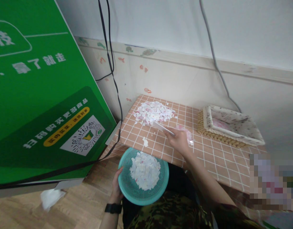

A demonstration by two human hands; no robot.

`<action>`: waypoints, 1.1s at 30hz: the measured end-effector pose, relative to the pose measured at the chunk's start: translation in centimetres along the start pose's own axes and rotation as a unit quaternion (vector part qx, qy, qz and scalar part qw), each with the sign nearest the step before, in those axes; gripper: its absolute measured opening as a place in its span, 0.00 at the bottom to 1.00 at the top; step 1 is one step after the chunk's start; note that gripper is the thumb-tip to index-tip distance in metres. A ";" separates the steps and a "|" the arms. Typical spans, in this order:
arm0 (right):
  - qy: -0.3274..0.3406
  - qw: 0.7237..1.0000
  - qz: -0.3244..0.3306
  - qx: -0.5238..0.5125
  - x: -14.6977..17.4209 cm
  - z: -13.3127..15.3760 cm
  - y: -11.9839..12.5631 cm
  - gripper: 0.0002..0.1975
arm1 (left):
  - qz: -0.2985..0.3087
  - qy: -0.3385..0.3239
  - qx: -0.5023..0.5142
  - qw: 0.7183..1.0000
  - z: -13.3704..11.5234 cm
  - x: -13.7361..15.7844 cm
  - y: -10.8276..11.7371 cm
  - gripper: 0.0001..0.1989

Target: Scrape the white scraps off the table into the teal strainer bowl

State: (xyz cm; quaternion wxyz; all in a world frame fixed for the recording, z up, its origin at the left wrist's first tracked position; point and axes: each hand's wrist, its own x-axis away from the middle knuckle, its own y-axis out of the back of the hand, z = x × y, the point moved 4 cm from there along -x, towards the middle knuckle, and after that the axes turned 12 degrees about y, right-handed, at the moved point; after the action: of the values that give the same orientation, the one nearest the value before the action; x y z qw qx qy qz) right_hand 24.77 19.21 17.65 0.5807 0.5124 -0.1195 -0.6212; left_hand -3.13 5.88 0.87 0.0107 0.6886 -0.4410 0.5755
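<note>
My left hand [116, 184] grips the left rim of a turquoise plastic colander [144, 199], which is just below the table's front edge. A heap of small white paper scraps [145, 170] lies in it. My right hand [179, 140] is closed around a flat, pale strip [162, 128], whose exact kind I cannot make out. The strip's far end touches the near edge of a loose pile of white and pinkish paper scraps [154, 112] on the table. A crinkled pinkish clear piece [189, 136] lies beside my right hand, partly hidden by it.
The table wears a brown checked cloth [208, 159], with a few stray scraps [145, 142] near its front edge. A cloth-lined wicker basket [232, 128] stands to the right. On the left rises a green printed panel [53, 95], with a black strap [117, 95] hanging past it.
</note>
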 end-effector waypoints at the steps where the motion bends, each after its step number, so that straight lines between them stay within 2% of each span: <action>1: 0.008 1.000 0.005 0.007 -0.1 -0.1 -0.2 0.13 | -0.008 0.000 -0.001 1.000 -0.2 0.1 0.0 0.09; 8: 0.032 0.997 0.067 0.004 -0.8 0.5 -0.7 0.13 | -0.003 -0.008 0.000 1.000 -0.3 0.5 -0.2 0.08; 14: 0.002 0.999 0.029 0.034 -0.7 0.5 0.0 0.14 | -0.001 -0.025 0.008 1.000 -0.4 0.6 -0.4 0.08; 18: 0.014 0.998 0.040 0.045 -0.7 0.5 -0.2 0.14 | -0.009 -0.024 0.005 1.000 -0.4 0.8 -0.5 0.08; 22: 0.005 0.998 0.065 0.013 -0.9 0.7 0.0 0.13 | -0.007 -0.011 0.006 1.000 -0.4 0.9 -0.7 0.09; 28: 0.013 0.998 0.055 0.019 -1.5 0.5 0.3 0.13 | 0.004 -0.006 0.013 1.000 -0.3 0.9 -0.8 0.08; 33: 0.026 0.996 0.082 -0.014 -1.9 0.6 0.3 0.13 | -0.004 -0.011 0.009 1.000 -0.3 0.8 -0.6 0.08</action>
State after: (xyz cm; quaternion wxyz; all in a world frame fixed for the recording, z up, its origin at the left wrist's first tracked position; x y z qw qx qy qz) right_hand 24.11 20.45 19.03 0.6395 0.5089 -0.1373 -0.5597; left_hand -3.09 5.92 1.94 0.0019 0.6968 -0.4335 0.5715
